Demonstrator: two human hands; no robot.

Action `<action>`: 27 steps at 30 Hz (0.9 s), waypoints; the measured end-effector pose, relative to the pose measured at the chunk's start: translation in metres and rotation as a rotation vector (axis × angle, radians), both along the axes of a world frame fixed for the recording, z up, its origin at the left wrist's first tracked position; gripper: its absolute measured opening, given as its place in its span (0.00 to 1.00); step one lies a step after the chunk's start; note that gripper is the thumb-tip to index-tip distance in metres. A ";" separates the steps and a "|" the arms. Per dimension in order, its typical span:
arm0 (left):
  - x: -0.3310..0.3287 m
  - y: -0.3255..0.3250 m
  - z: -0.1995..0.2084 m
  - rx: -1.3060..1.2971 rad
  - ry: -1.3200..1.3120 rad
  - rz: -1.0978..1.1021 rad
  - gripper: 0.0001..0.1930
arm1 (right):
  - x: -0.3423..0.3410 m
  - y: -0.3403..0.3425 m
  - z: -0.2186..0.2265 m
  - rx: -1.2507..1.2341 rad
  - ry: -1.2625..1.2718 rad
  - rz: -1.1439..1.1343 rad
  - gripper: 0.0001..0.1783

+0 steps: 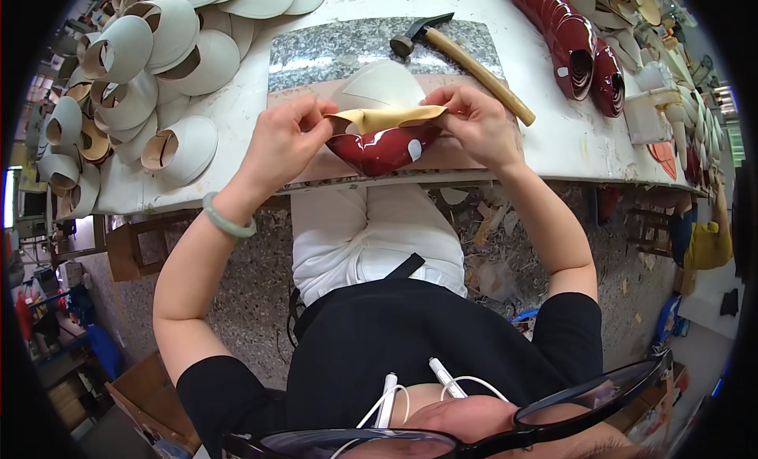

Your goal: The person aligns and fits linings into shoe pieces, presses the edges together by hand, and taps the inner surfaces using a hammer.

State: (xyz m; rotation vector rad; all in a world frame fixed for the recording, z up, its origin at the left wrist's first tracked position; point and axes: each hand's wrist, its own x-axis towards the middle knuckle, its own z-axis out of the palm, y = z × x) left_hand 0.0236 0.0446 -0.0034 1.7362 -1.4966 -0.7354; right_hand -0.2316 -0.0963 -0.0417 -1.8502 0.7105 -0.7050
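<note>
Between my hands, at the near edge of the table, is a glossy dark red shoe upper (379, 149) with a tan lining (383, 118) and a pale round spot on its side. My left hand (294, 135) pinches its left end, thumb against fingers. The right end is pinched the same way by my right hand (479, 127). Just behind the upper lies a white curved shoe piece (380, 84), partly covered by it. A hammer (478, 72) with a wooden handle and dark metal head rests beyond my right hand.
A grey mottled metal plate (332, 56) lies under the hammer. White cone-like shoe pieces (185, 147) are heaped at the left. Nested red uppers (575, 56) stretch along the right, near a clear plastic box (649, 116). A person in yellow (708, 244) is at the far right.
</note>
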 end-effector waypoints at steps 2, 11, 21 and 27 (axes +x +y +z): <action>-0.008 -0.008 0.006 0.040 -0.034 -0.017 0.04 | 0.004 0.005 0.003 -0.148 0.066 0.032 0.05; -0.005 -0.036 -0.016 0.063 0.029 -0.120 0.11 | 0.030 0.009 0.028 -0.688 0.716 0.215 0.16; -0.022 -0.052 -0.015 0.175 0.123 -0.135 0.25 | 0.018 0.014 0.008 -0.388 0.557 0.110 0.30; -0.020 -0.056 -0.022 0.165 -0.036 -0.151 0.15 | 0.013 0.023 -0.014 -0.535 0.325 -0.002 0.24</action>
